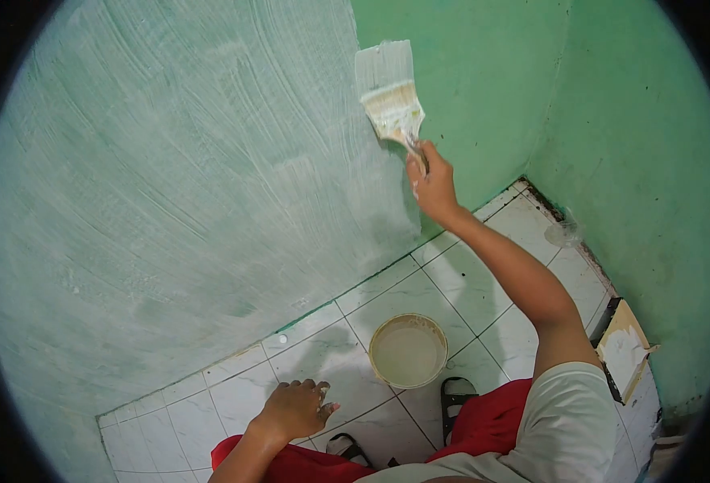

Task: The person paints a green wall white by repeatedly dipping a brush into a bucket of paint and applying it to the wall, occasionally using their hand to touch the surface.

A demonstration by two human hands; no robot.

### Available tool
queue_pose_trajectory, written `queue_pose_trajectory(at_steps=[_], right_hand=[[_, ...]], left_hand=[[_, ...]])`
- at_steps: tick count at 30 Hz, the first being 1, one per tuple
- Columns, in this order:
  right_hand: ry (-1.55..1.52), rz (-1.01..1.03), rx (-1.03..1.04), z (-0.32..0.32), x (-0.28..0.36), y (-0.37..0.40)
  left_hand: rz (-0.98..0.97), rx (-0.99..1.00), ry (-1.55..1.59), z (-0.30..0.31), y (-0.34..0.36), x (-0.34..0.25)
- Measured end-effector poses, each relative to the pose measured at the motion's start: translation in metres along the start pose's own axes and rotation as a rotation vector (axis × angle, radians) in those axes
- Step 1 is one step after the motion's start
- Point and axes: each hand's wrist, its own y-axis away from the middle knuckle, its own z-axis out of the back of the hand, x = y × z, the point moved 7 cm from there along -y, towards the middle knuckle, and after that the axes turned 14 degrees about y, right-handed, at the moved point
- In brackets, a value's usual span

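My right hand point(434, 183) is closed around the handle of a wide paintbrush point(393, 111). The bristles are pressed to the wall at the edge between a streaky white coat point(210, 145) and bare green paint point(484, 88). White smears mark the brush and that hand. Low on the left, my left hand point(294, 409) hangs over my red-clothed leg, fingers apart and slightly bent, holding nothing. There is white paint on its thumb and fingers. Between my hands, on the floor, stands a round bucket point(372, 364) of whitish paint point(409, 351).
White tiles point(387, 286) cover the floor up to the wall. My sandalled feet point(456, 398) are close to the bucket. Crumpled clear plastic point(563, 234) lies by the right wall point(629, 161). A paint-stained cream panel with a dark edge point(625, 354) rests at the right.
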Motion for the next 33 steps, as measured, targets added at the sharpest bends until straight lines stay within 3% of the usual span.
queue_pose_trajectory(at_steps=[5,8,10,14,16,22,26,30,33], right_hand=[[0.032,-0.001,0.056,-0.018,-0.046,0.061],[0.117,-0.043,0.176,-0.018,-0.068,0.091],[0.099,-0.153,0.375,-0.018,-0.080,0.113],[0.157,-0.150,0.426,0.003,-0.084,0.138],[0.140,-0.470,0.667,0.010,-0.091,0.147],[0.388,-0.279,0.687,0.008,-0.085,0.062],[0.435,-0.110,0.602,0.034,-0.024,-0.048],[0.270,-0.174,0.455,0.090,0.061,-0.122],[0.222,-0.205,0.491,0.112,0.089,-0.140]], left_hand=[[-0.024,-0.002,-0.002,-0.005,-0.007,0.004],[-0.027,0.027,-0.021,-0.008,-0.011,0.005],[-0.028,0.024,-0.027,-0.007,-0.011,0.006],[-0.028,0.010,-0.005,-0.003,-0.007,0.002],[-0.039,0.001,-0.015,-0.002,-0.005,-0.001],[-0.062,-0.018,-0.031,0.001,-0.004,-0.006],[-0.061,-0.003,-0.022,-0.001,-0.004,-0.005],[-0.062,-0.001,-0.010,-0.003,-0.002,-0.002],[-0.043,-0.003,-0.027,-0.004,-0.004,-0.001]])
